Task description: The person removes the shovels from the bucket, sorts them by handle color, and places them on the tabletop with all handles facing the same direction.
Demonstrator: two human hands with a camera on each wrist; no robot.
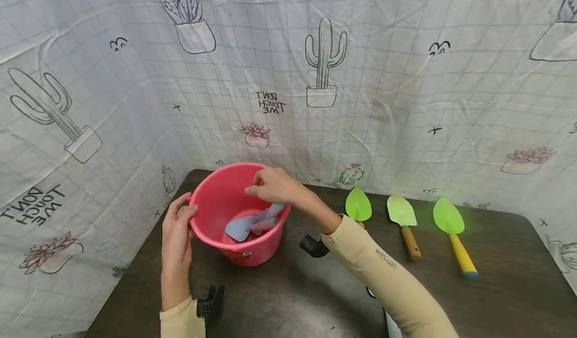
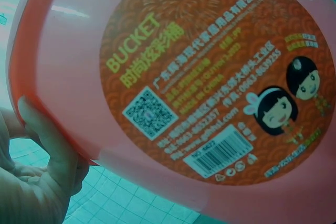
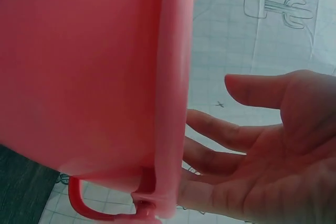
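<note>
A pink plastic bucket [image 1: 252, 250] stands on the dark table, tipped slightly in the head view. My left hand [image 1: 178, 235] grips its rim on the left side, thumb over the edge; the left wrist view shows that hand [image 2: 42, 166] beside the round label [image 2: 210, 87]. Over the bucket's far right rim hovers my right hand [image 1: 272, 185], holding nothing. In the right wrist view, its thumb and fingers [image 3: 226, 129] are spread apart near the rim [image 3: 176, 93]. Inside the bucket lie a pale blue toy shovel [image 1: 240, 228] and a pinkish handle [image 1: 265, 225].
Right of the bucket, a row of green-bladed trowels lies on the table: one [image 1: 358, 205] partly behind the right sleeve, one with a wooden handle [image 1: 410, 243], one with a yellow handle [image 1: 462, 253]. A white-edged flat object [image 1: 393, 325] shows under the right arm. Patterned cloth [image 1: 383, 102] hangs behind.
</note>
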